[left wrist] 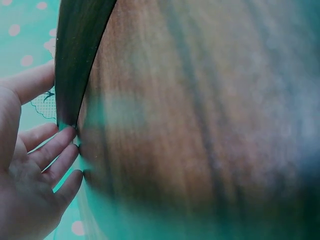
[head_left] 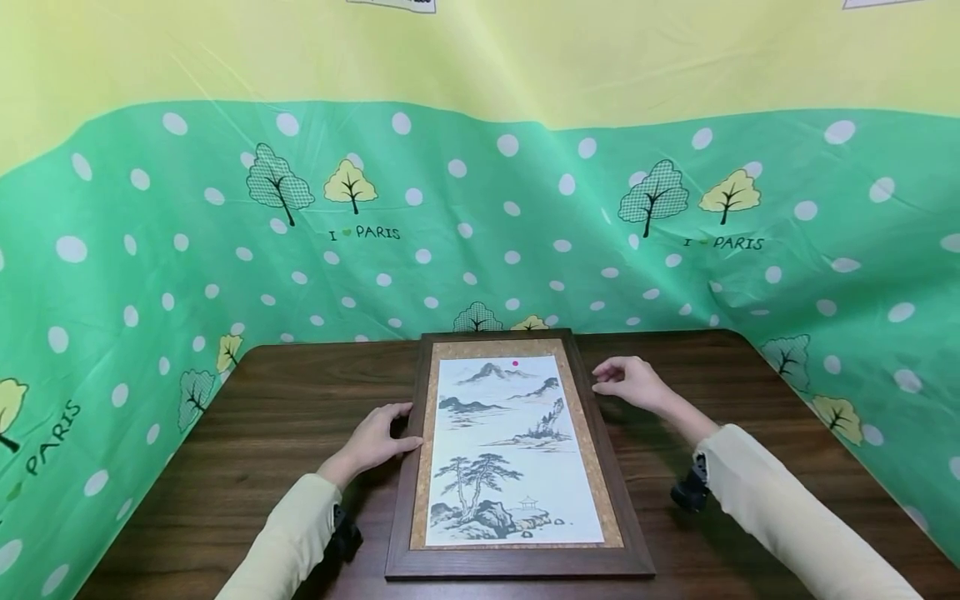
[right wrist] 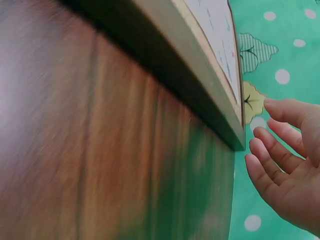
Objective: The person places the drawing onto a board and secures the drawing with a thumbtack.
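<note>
A dark wooden picture frame [head_left: 517,563] lies on the table, holding an ink landscape print [head_left: 510,467] with mountains, pines and a small pavilion. My left hand [head_left: 375,437] is at the frame's left side, thumb on the border and the other fingers along the edge. Those fingers [left wrist: 62,145] look only slightly bent in the left wrist view. To the right of the frame, my right hand [head_left: 632,382] hovers near its upper part, touching nothing. Its fingers are loosely bent and apart from the frame's edge in the right wrist view.
The brown wood-grain table [head_left: 300,400] extends on both sides of the frame. Behind and beside it hangs a green and yellow cloth [head_left: 465,200] with white dots and printed trees. The frame's far edge reaches near the table's back edge.
</note>
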{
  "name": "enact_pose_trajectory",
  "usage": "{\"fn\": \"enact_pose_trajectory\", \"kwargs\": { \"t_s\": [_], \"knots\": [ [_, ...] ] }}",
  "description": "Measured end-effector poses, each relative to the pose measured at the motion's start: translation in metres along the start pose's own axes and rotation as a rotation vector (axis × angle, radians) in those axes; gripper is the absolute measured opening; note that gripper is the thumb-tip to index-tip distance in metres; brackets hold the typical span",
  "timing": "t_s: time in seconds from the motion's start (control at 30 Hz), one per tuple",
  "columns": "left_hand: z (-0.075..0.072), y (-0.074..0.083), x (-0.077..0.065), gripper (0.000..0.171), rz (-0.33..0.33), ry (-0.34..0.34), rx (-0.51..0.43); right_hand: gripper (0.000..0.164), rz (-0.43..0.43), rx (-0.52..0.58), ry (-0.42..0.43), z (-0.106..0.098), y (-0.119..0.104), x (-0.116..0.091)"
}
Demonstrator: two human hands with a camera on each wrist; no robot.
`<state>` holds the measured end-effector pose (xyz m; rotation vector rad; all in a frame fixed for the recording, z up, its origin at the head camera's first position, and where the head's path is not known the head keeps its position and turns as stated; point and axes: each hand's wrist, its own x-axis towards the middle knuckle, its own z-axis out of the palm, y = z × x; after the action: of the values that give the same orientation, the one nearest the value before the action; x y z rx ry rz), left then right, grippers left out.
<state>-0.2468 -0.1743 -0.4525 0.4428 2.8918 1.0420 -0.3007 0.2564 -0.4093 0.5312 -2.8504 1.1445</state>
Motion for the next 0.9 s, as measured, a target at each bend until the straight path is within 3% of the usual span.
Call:
{"fn": "enact_pose_trajectory", "kwargs": {
  "t_s": [0.37, 0.9],
  "knots": [
    [0.000, -0.001, 0.000, 0.065, 0.002, 0.004, 0.007, 0.028, 0.009, -0.003, 0.023, -0.015, 0.013, -0.027],
    [-0.002, 0.000, 0.000, 0.063, 0.020, 0.002, 0.052, 0.030, 0.029, 0.046, 0.018, -0.018, 0.030, -0.050]
  ]
}}
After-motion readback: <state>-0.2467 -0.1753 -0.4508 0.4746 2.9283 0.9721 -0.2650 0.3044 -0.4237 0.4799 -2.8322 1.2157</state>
